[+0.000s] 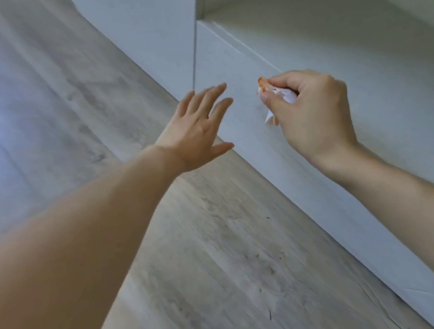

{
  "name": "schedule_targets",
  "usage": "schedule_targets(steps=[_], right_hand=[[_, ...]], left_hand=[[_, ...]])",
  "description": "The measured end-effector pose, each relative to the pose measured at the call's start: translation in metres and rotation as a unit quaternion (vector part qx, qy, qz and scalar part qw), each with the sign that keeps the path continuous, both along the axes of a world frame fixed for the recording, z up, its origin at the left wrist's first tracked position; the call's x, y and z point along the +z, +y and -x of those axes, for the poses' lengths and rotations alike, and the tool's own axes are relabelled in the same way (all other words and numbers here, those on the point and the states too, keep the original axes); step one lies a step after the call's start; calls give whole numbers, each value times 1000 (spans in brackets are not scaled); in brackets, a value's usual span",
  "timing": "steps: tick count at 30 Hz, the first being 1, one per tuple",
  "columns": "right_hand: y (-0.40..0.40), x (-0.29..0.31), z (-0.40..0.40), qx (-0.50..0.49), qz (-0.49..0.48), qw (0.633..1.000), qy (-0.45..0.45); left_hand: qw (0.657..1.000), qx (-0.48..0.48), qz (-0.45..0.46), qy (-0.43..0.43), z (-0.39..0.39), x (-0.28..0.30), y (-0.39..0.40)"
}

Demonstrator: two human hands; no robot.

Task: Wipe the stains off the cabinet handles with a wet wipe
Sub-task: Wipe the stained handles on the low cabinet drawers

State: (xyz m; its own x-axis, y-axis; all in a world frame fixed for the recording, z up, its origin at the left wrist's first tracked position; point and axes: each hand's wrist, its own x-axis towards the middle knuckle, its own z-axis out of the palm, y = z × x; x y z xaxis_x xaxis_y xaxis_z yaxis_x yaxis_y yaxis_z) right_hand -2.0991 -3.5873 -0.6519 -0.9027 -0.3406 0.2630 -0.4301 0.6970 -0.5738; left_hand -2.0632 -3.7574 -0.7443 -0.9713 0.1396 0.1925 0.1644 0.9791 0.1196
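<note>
Wipe [278, 97] sits bunched in our right hand [312, 115], pinched between thumb and curled fingers, white with orange smears on its edges (one stained corner pokes out past the fingertips). We hold it against, or just off, the white cabinet [230, 69] front; contact we cannot tell. Our left hand [198, 127] is spread flat, fingers straight, gripping nothing, near the cabinet's lower edge above the grey wood floor [54, 98].
</note>
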Motion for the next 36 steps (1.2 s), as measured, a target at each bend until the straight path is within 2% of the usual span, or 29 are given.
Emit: schedule_targets(steps=[5,9,11,14,19,28,36], right_hand=[[-34,46,-8,15,-40,994,-103],[-60,103,-23,73,-143,978,-131],[-76,137,-26,75,-159,973,-153],[-107,192,-17,49,-142,972,-179],[-168,261,10,-6,-59,975,-215],[-278,310,107,-32,4,979,-202],[-361,299,166,-54,2,969,-240]], left_hand=[[994,-3,37,-102,-33,61,-30],[990,8,24,-136,-39,138,-61],[990,17,14,-141,-42,179,-81],[990,20,13,-142,-43,239,-118],[990,36,22,-135,-26,320,-187],[990,4,78,-115,77,374,-291],[984,-36,102,-139,152,379,-358]])
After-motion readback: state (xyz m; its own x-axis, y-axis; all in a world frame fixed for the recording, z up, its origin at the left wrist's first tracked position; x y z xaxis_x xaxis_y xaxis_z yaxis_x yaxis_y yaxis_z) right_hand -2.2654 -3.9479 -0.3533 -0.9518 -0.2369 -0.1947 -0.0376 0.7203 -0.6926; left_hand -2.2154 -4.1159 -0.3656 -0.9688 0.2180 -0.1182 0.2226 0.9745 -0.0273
